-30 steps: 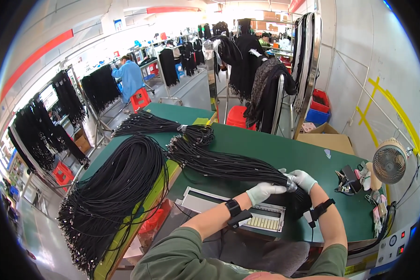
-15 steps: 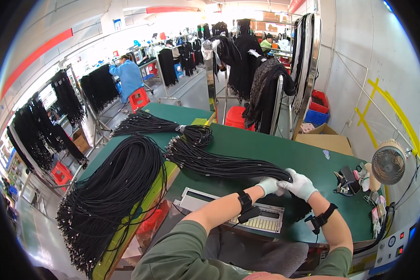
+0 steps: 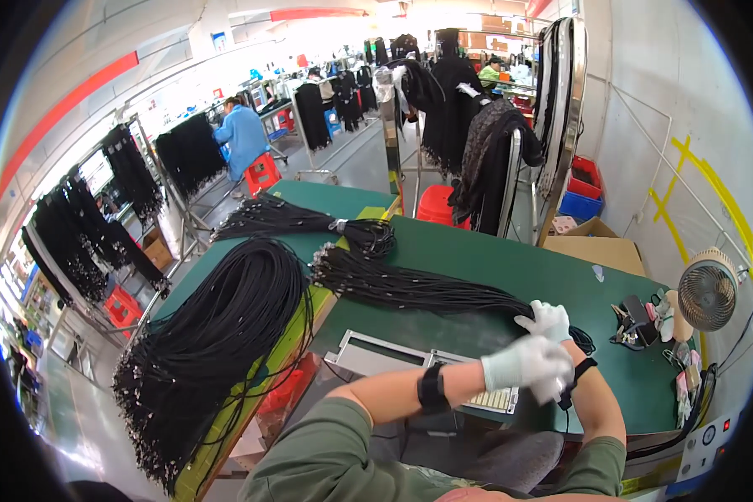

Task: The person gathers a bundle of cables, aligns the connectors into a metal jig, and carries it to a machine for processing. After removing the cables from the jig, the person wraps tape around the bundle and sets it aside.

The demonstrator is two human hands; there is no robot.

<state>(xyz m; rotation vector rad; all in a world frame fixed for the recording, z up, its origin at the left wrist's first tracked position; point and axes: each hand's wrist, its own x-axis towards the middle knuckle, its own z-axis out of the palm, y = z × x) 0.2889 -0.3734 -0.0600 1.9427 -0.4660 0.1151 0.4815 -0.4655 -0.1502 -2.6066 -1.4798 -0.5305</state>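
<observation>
A long bundle of thin black cables (image 3: 427, 289) with small metal ends lies across the green table. My right hand (image 3: 550, 321), in a white glove, grips the bundle near its right end, and black loops show just past the fingers. In front of it, nearer to me, my left hand (image 3: 523, 366) is raised over my right wrist. It is also gloved and is smeared by motion, so its fingers cannot be made out. Beneath my left forearm lies a flat silver metal frame (image 3: 376, 356), partly covered by the arm.
A big heap of black cables (image 3: 234, 309) drapes over the yellow-green table edge at left. Another tied bundle (image 3: 293, 219) lies behind. To the right are a small fan (image 3: 707, 289) and a black holder with tools (image 3: 636, 322). Racks of black cables (image 3: 188, 155) stand beyond.
My left hand has left the bundle and come back toward me, over my right wrist. My right hand stays at the bundle's end. The view has shifted slightly.
</observation>
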